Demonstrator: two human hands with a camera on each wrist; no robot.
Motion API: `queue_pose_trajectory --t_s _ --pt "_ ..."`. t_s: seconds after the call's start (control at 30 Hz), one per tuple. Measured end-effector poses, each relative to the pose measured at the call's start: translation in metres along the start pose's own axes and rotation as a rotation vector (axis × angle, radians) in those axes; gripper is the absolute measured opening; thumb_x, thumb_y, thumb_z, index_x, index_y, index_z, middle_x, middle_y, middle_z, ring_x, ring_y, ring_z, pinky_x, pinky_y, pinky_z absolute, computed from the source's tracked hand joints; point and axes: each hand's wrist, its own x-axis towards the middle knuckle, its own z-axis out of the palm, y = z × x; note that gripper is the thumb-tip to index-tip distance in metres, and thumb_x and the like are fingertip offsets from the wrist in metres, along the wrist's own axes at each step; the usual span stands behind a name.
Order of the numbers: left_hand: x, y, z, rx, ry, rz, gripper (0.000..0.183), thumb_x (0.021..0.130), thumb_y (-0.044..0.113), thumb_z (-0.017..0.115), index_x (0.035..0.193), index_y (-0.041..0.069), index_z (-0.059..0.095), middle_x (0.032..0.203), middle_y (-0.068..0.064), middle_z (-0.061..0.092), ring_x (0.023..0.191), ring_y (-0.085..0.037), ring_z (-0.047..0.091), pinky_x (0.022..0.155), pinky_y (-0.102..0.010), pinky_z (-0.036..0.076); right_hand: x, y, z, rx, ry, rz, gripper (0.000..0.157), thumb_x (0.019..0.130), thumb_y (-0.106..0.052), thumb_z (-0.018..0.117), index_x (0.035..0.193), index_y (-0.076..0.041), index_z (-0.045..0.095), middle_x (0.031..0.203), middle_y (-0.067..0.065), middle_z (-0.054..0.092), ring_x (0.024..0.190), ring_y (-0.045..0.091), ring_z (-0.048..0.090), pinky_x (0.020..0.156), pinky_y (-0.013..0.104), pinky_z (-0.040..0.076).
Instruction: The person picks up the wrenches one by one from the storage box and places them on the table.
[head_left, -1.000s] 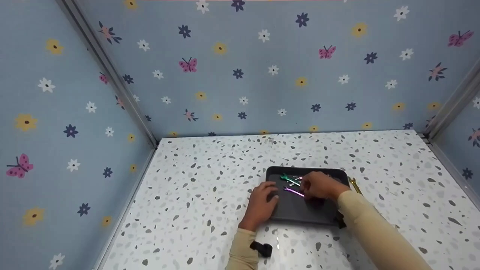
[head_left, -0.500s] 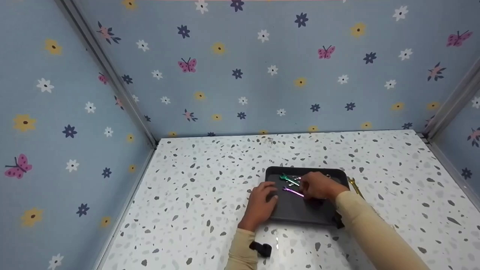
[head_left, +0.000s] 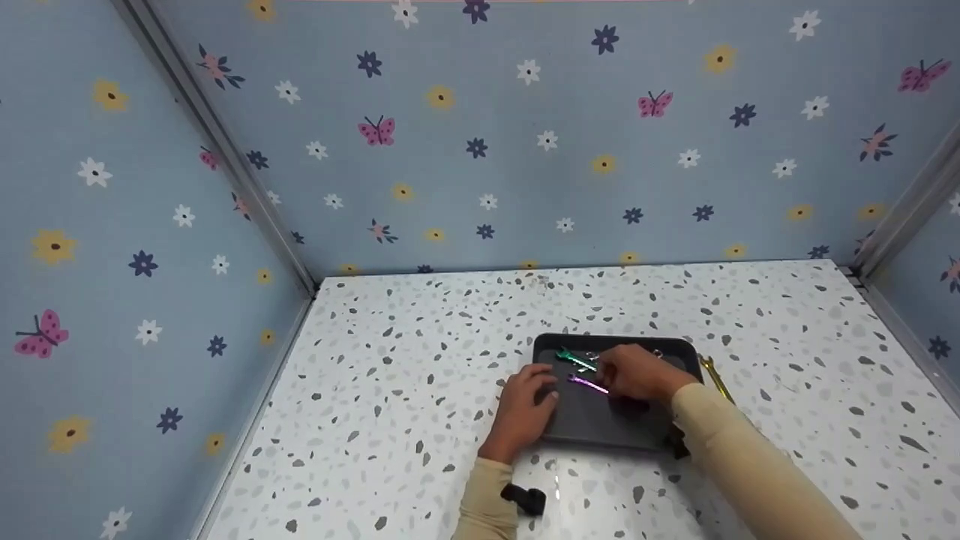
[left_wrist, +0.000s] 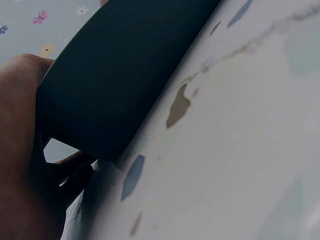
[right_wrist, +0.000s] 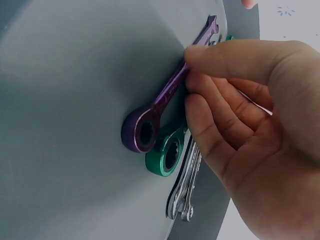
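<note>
A dark grey tray [head_left: 600, 427] lies on the speckled table, with several wrenches inside. My left hand [head_left: 521, 412] grips its left rim, the fingers bent over the edge; the left wrist view shows the tray's outer wall [left_wrist: 115, 75] close up. Over the tray's right half, my right hand [head_left: 637, 373] pinches with thumb and curled fingers at a green ratcheting wrench [right_wrist: 159, 162]. The thumb touches a purple wrench [right_wrist: 167, 92] alongside it. Silver wrenches [right_wrist: 181, 192] lie beyond these, partly hidden by the fingers. The green wrench's middle is covered by the hand.
A gold wrench [head_left: 718, 379] lies on the table just right of the tray, partly behind the right sleeve. Flower-patterned walls [head_left: 517, 172] stand behind the table and at both sides. Black straps sit on both wrists.
The green wrench has shifted slightly left in the tray, with the right hand at it. The purple wrench and the left hand stay in place.
</note>
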Motion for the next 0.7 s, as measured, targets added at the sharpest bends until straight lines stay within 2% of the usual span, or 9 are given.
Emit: queue_pose_trajectory --t_s 0.17,0.37,0.7 --pt "0.000 0.001 -0.001 -0.003 0.004 0.014 0.025 0.095 0.017 0.065 0.117 0.008 0.072 0.136 0.003 0.058 0.122 -0.022 0.052 0.104 -0.043 0.042 0.001 -0.002 0.000 -0.048 0.018 -0.047 0.021 0.075 0.005 0.069 0.089 -0.010 0.071 0.077 -0.005 0.064 0.071 0.013 0.058 0.066 0.034 0.051" --pt "0.001 -0.001 0.000 0.000 0.015 0.031 0.025 0.094 0.018 0.065 0.116 0.008 0.072 0.135 0.002 0.059 0.121 -0.022 0.052 0.103 -0.042 0.042 0.004 -0.005 0.001 -0.088 0.003 -0.029 0.023 0.073 0.007 0.067 0.087 -0.010 0.070 0.075 -0.004 0.062 0.069 0.014 0.058 0.063 0.034 0.050" --pt "0.001 -0.001 0.000 -0.004 -0.014 -0.025 0.027 0.095 0.021 0.064 0.119 0.011 0.071 0.139 0.004 0.056 0.125 -0.020 0.050 0.106 -0.042 0.040 0.006 -0.013 0.004 -0.140 -0.026 -0.057 0.019 0.076 0.005 0.066 0.088 -0.009 0.071 0.078 0.000 0.065 0.068 0.014 0.057 0.062 0.033 0.050"
